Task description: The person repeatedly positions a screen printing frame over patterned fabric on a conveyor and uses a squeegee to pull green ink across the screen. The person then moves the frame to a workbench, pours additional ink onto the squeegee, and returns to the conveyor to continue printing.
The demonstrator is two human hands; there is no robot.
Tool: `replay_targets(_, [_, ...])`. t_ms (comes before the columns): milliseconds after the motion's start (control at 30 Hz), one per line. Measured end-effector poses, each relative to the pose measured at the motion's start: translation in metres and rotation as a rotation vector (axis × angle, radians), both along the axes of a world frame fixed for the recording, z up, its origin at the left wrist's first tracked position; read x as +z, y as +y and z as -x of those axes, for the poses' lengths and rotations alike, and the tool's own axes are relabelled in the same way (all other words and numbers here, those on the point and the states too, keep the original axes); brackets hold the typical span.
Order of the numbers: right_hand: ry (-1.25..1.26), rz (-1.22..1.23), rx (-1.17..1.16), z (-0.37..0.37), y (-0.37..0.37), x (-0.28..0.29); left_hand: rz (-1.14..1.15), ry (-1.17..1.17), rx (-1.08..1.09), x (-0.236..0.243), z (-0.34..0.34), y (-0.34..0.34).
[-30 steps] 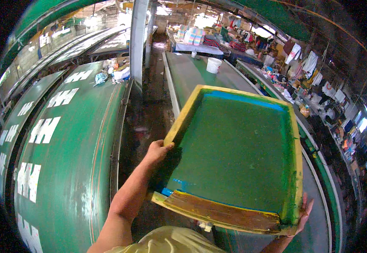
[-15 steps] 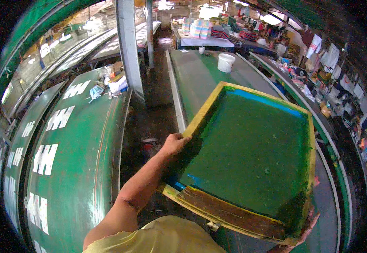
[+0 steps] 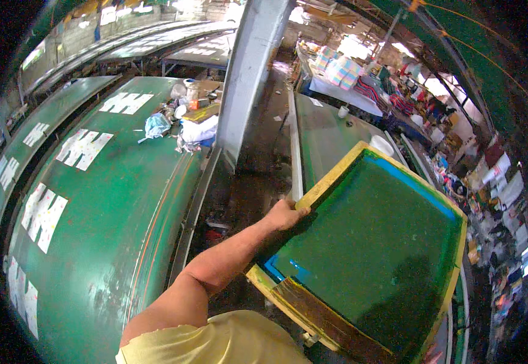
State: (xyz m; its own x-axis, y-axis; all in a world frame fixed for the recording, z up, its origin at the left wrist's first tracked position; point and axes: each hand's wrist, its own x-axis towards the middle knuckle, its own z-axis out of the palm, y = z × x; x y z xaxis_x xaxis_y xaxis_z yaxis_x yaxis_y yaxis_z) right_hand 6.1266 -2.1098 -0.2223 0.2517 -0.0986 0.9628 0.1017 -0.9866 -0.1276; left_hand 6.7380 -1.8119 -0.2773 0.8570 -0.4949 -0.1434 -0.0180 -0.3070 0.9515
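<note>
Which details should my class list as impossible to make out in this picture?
All in the head view:
- Right hand: its grip, mostly hidden by the yellow-edged frame and cut off by the lower edge.
- Left hand: its fingers, hidden beneath the frame.
- White bucket: its lower part, hidden behind the frame.
- Frame's near corner: cut off by the lower edge.
- Hanging cloths at far right: details too small and blurred.

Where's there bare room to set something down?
The long green table on your left has a broad bare strip between the white cut-outs and its aisle-side edge. Its far end is crowded with a light-blue bundle and a white one. The screen-printing frame hides much of the right-hand table.
</note>
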Motion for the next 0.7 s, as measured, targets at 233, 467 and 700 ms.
replay_targets(233, [0.071,-0.086,-0.26,-0.146,0.04,0.036,0.076,0.039,0.001,-0.015,-0.128,-0.026])
replay_targets(467, [0.324,-0.077,-0.503,-0.283,0.013,0.045,0.064,0.006,-0.032,-0.019,-0.261,-0.102])
replay_targets(700, [0.101,-0.196,-0.142,-0.391,-0.072,0.016,-0.03,-0.017,-0.016,-0.002,-0.393,-0.172])
